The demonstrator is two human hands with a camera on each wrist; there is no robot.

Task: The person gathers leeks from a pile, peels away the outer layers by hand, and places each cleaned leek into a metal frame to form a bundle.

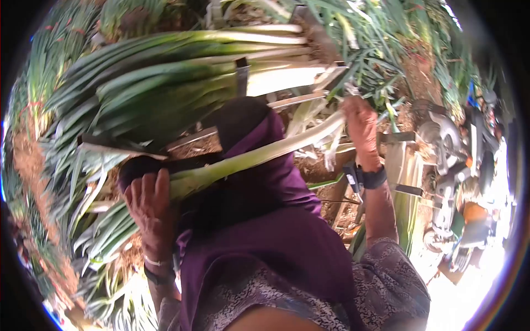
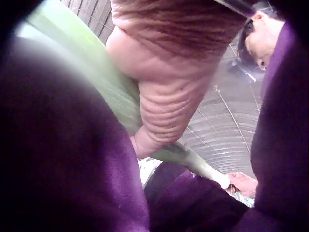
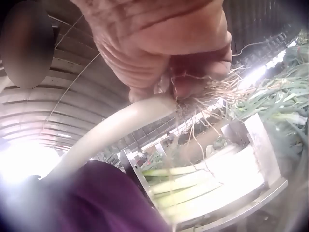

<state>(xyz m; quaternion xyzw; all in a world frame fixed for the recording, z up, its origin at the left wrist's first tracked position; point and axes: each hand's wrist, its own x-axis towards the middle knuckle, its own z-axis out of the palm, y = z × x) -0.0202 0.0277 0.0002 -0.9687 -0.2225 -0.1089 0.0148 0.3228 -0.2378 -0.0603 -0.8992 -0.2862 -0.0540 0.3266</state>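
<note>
A single leek (image 1: 259, 151) lies slantwise across the person's purple-clad lap in the head view, its white end at the right and its green part at the left. The left hand (image 1: 149, 207) grips the green part, and in the left wrist view its thumb (image 2: 161, 113) curls round the stalk. At the other end, the right hand (image 1: 361, 121) pinches the root end. Thin pale roots (image 3: 205, 108) hang out below those fingers in the right wrist view. The leek's leaf tips (image 1: 105, 231) spread out beyond the left hand.
A metal rack in front holds a stack of leeks (image 1: 165, 83), with a flat upright (image 1: 242, 77) beside them. More leeks (image 1: 406, 215) stand in a frame at the right. Bundled greens (image 1: 33, 94) line the left edge; machinery (image 1: 441, 138) stands far right.
</note>
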